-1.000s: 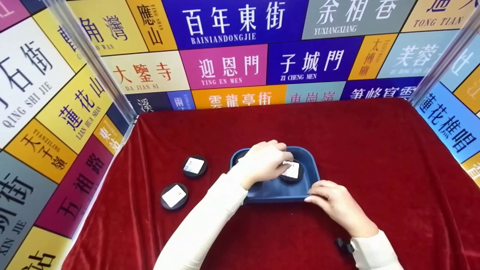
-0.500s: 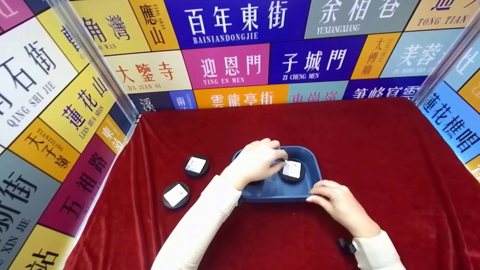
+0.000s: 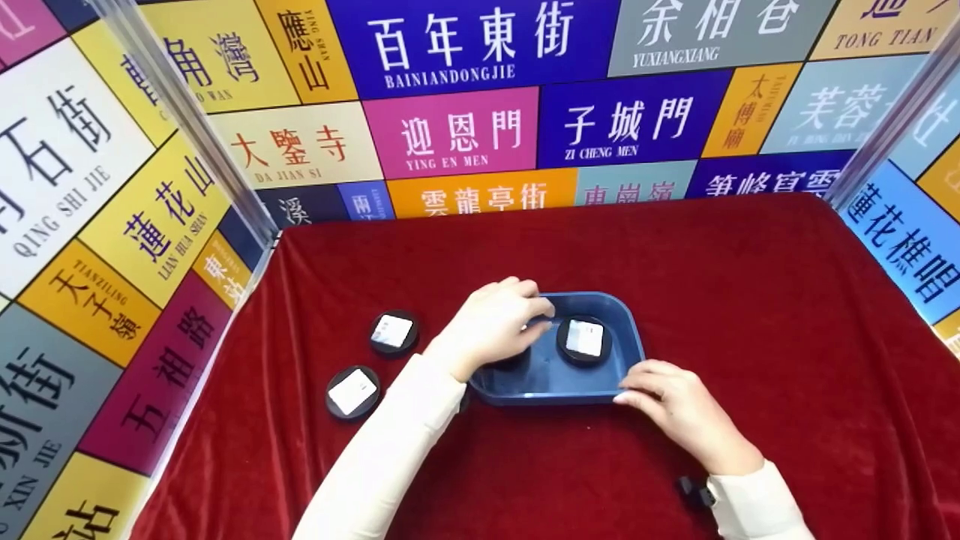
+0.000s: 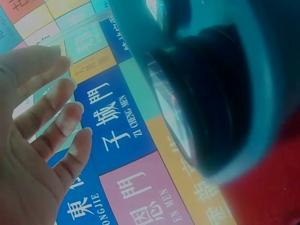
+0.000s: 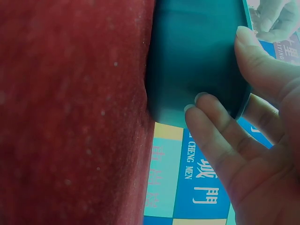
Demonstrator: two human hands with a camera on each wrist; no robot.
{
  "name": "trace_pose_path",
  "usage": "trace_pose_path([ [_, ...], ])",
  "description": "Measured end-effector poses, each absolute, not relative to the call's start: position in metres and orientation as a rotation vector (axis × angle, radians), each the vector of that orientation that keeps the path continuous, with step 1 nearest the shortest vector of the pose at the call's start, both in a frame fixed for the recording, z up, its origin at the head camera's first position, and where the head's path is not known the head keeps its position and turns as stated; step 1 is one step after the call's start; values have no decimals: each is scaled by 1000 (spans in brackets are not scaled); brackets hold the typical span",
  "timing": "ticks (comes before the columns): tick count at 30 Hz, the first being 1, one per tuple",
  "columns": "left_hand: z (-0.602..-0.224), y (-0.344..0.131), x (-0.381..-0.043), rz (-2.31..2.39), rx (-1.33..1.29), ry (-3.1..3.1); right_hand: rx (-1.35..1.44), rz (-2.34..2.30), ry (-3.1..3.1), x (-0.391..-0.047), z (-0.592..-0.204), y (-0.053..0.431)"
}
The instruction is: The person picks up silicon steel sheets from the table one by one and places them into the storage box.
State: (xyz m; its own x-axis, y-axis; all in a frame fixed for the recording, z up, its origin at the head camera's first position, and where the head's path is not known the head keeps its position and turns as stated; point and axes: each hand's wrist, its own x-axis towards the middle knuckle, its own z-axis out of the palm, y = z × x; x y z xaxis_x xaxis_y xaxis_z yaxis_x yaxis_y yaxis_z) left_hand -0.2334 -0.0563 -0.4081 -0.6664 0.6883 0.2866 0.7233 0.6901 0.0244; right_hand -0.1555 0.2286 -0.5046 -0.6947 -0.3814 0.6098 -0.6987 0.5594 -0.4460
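Observation:
My left hand [image 3: 495,322] hovers over the left part of a blue plastic bin [image 3: 551,396], fingers loosely bent and holding nothing. In the left wrist view its fingers [image 4: 70,154] are spread apart, beside the bin. A round black disc with a white label [image 3: 584,340] lies in the bin's right half. The left wrist view shows stacked black discs [image 4: 206,98] inside the bin, mostly hidden by my hand in the head view. My right hand [image 3: 679,409] grips the bin's near right corner, with the thumb at the rim and fingertips [image 5: 199,115] against the outer wall.
Two more black discs with white labels, a farther disc [image 3: 394,332] and a nearer disc [image 3: 352,391], lie on the red cloth [image 3: 712,285] left of the bin. Panels printed with place names [image 3: 450,127] wall in the back and sides.
My left hand has let go of the labelled disc in the bin's right half and drawn back to the left. My right hand stays at the bin's corner.

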Motion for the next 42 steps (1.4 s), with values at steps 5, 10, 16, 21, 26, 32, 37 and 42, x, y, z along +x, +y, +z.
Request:
trace_pose_path([
  [5, -413, -64, -233, -206, -1110, -2647, 883, 965, -2347, -155, -504, 228],
  [10, -418, -71, -234, -220, -1097, -2636, 885, 974, -2357, -155, -503, 229],
  [16, -420, -76, -234, -268, -1086, -2641, 838, 1004, -2448, -152, -499, 233],
  [21, -424, -80, -233, -294, -1070, -2633, 836, 1013, -2458, -152, -499, 232],
  [26, -428, -87, -231, -305, -1060, -2629, 867, 991, -2401, -153, -499, 229],
  [32, -435, -95, -231, -362, -1063, -2583, 873, 1005, -2411, -154, -500, 230],
  [37, -439, -101, -230, -380, -1033, -2596, 859, 1013, -2460, -154, -502, 231],
  [42, -440, -104, -231, -363, -1005, -2621, 851, 1016, -2472, -154, -502, 232],
])
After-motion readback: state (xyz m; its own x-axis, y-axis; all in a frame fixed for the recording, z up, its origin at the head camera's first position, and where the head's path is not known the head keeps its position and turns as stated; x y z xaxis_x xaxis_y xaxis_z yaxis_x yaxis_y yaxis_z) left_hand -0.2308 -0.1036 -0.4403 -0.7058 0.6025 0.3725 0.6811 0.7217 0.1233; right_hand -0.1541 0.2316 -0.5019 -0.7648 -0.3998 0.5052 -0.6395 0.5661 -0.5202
